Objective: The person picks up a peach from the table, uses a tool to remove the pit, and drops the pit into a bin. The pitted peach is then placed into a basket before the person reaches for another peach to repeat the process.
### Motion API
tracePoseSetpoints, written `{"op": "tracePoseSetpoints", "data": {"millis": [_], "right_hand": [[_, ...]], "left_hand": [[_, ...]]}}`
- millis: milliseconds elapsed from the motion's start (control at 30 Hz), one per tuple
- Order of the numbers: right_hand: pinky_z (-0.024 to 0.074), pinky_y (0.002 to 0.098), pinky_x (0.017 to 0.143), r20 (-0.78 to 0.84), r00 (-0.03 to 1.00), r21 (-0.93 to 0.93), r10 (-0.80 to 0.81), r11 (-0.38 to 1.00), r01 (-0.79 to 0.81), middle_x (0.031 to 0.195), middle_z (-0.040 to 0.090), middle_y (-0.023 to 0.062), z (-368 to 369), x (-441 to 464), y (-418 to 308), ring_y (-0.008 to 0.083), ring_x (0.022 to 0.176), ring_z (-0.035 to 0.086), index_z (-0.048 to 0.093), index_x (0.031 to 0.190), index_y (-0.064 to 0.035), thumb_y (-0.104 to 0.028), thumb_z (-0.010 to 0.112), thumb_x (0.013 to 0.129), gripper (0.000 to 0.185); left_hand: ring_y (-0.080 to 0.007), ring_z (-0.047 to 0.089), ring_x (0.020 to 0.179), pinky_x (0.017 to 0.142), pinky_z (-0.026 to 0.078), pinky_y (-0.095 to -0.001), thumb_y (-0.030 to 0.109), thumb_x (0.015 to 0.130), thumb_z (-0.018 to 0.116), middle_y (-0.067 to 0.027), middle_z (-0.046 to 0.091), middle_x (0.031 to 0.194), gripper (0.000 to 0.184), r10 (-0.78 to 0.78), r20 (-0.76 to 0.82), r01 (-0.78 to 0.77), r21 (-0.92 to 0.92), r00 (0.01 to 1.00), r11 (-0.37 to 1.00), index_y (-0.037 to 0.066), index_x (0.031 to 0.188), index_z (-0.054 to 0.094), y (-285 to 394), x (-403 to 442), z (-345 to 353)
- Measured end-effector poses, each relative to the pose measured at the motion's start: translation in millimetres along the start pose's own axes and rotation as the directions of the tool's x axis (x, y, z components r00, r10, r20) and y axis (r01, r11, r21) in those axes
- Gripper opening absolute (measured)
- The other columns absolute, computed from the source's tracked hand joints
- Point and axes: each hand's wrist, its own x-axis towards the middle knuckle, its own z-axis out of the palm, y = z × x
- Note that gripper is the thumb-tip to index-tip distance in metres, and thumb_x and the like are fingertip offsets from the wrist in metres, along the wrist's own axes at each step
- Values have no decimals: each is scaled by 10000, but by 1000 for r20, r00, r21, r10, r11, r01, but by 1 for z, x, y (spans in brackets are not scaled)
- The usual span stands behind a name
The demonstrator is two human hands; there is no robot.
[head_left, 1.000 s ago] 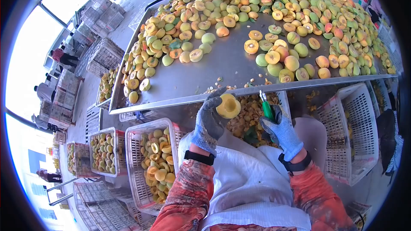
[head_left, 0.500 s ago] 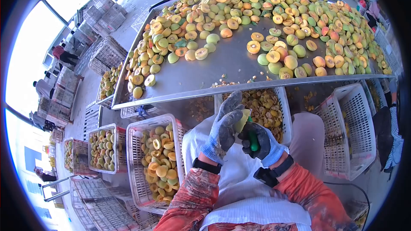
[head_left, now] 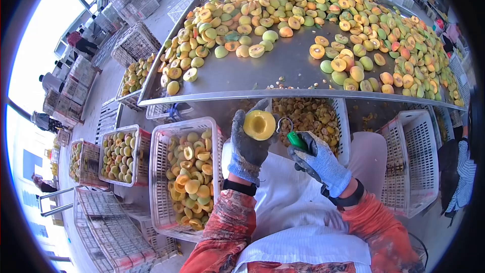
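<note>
My left hand (head_left: 248,144), in a grey-and-blue glove, holds a yellow peach half (head_left: 259,125) with its hollowed cut face turned up. My right hand (head_left: 319,159), gloved alike, is closed around the green handle of a pitting knife (head_left: 297,141). The knife's curved metal loop points toward the peach half, a small gap from it. Below the table edge, between and beyond my hands, a white crate (head_left: 342,131) holds pits and fruit scraps.
A metal table (head_left: 227,78) ahead bears many halved and whole peaches. A crate of peach halves (head_left: 156,182) stands at my left, with further filled crates beyond. At my right is a white crate (head_left: 422,156). Other people stand around the hall.
My hands have moved apart. The peach half has turned so its hollow face shows, and the knife has come away from it, its loop now visible. The view has shifted slightly.
</note>
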Motion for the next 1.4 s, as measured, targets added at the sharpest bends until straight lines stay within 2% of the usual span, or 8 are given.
{"op": "tracePoseSetpoints", "data": {"millis": [100,300,800,1033,1167,1233,1300,1400], "right_hand": [[472,303,580,36,952,-352,-303,888,296,782,601,129,-1,10,5,168,652,601,510,1063,-46,-114,647,798,306],[488,377,573,105,897,-832,-429,457,316,748,616,180,27,7,-22,320,698,626,513,1019,-44,-253,663,772,356],[445,385,509,382,797,-915,-467,-69,398,765,578,129,38,0,6,284,604,589,517,1065,-19,-189,608,781,344],[487,390,603,222,880,-624,-421,632,460,815,603,169,27,-3,-4,347,717,618,551,996,-53,-206,662,777,289],[482,326,718,73,930,-593,-361,733,332,930,613,143,-17,-6,-1,230,798,630,547,1074,-53,-184,690,774,357],[482,346,578,40,848,-546,-529,699,462,853,625,170,-44,-5,12,286,682,624,535,1069,-41,-239,691,771,391],[469,269,520,-125,940,-214,-317,934,287,859,631,77,-64,-15,9,142,637,596,534,1072,-45,-178,689,787,350],[439,202,468,-235,972,199,4,979,44,842,592,-1,-93,-29,-8,55,619,534,533,1064,-61,-113,673,798,305]], "left_hand": [[-248,608,744,556,488,-302,472,894,405,-151,606,975,611,7,35,-7,-21,999,1000,-1,1281,409,1,-3,-2],[-291,604,874,714,518,-363,453,899,416,-160,603,1016,603,-5,-18,2,-144,1000,990,-30,1261,420,3,-7,-8],[-323,611,888,785,513,-408,379,864,479,-172,616,1020,478,-96,-98,79,-164,991,983,-23,1119,533,-4,-11,-10],[-308,611,885,781,513,-401,371,868,476,-172,617,1007,477,-17,-106,8,-82,994,997,-37,1108,543,8,-11,14],[-276,623,849,709,535,-390,335,893,457,-150,630,962,422,234,-270,-202,141,934,969,-26,1088,553,58,-28,-44],[-224,617,847,763,522,-308,178,869,516,-133,621,1007,278,421,-327,-233,485,846,843,-12,1061,578,84,-61,-93],[-181,611,826,750,508,-262,59,824,559,-111,626,976,239,543,-328,40,879,773,475,-24,1046,591,108,-94,-194],[-137,600,775,700,492,-230,-11,799,567,-78,637,883,227,652,-455,80,851,606,519,-30,1021,608,137,-145,-230]]}}
